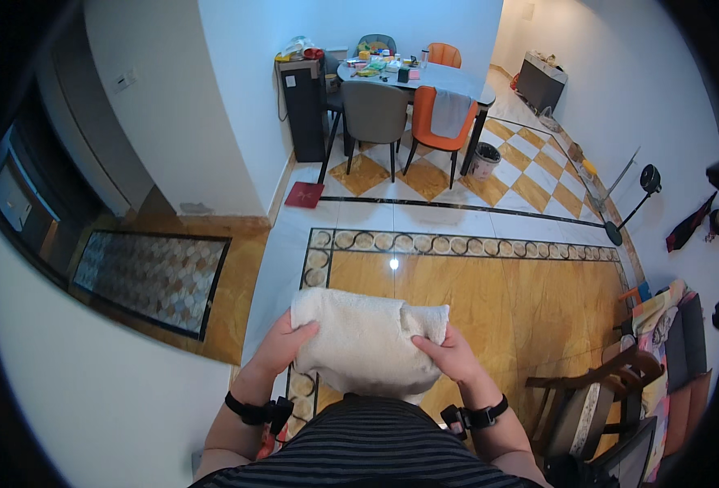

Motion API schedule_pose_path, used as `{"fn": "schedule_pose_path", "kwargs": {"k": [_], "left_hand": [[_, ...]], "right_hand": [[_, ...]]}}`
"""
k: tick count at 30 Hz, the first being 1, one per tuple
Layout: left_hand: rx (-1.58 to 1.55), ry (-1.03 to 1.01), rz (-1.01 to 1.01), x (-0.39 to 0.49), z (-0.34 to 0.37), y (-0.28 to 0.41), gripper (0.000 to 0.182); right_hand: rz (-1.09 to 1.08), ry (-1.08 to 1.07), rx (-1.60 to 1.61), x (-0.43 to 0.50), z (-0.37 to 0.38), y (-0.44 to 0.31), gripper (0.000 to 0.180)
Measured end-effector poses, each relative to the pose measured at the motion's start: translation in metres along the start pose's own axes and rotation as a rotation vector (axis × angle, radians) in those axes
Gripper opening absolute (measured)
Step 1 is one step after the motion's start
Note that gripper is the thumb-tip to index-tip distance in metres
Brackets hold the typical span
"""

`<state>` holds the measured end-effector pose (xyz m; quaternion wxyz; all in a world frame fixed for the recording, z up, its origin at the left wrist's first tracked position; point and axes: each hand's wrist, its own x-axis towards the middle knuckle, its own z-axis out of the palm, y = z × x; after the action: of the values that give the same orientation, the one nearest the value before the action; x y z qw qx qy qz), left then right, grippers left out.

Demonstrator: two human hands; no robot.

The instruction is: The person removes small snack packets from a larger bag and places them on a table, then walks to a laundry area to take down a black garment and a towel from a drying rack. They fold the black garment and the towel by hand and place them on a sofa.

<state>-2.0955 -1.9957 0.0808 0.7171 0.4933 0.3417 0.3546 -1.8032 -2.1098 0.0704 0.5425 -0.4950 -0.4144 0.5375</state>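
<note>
A cream towel (365, 341), seemingly terry cloth, is stretched between my two hands in front of my striped shirt. My left hand (286, 341) grips its left edge, thumb on top and fingers hidden behind the cloth. On the other side, my right hand (448, 354) pinches the right edge with its thumb over the front. A fold runs down the cloth close to my right thumb, and the lower part sags toward my body. Each wrist wears a black strap with a small device.
Ahead stands a dining table (451, 79) covered with small items, with a grey chair (374, 107) and an orange chair (426, 125) before it. A bin (486, 161) stands beside them. To the right are a fan (649, 180) and a wooden chair (597, 378). A wall corner (268, 219) juts in at left.
</note>
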Motion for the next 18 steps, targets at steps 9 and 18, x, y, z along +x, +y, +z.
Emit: {"fn": "schedule_pose_path", "kwargs": {"k": [9, 18], "left_hand": [[0.275, -0.054, 0.098, 0.292, -0.013, 0.029, 0.047], [0.305, 0.206, 0.201, 0.527, -0.039, 0.100, 0.043]], "right_hand": [[-0.052, 0.155, -0.058, 0.225, -0.105, -0.005, 0.029], [-0.061, 0.037, -0.175, 0.521, -0.196, -0.070, 0.033]]}}
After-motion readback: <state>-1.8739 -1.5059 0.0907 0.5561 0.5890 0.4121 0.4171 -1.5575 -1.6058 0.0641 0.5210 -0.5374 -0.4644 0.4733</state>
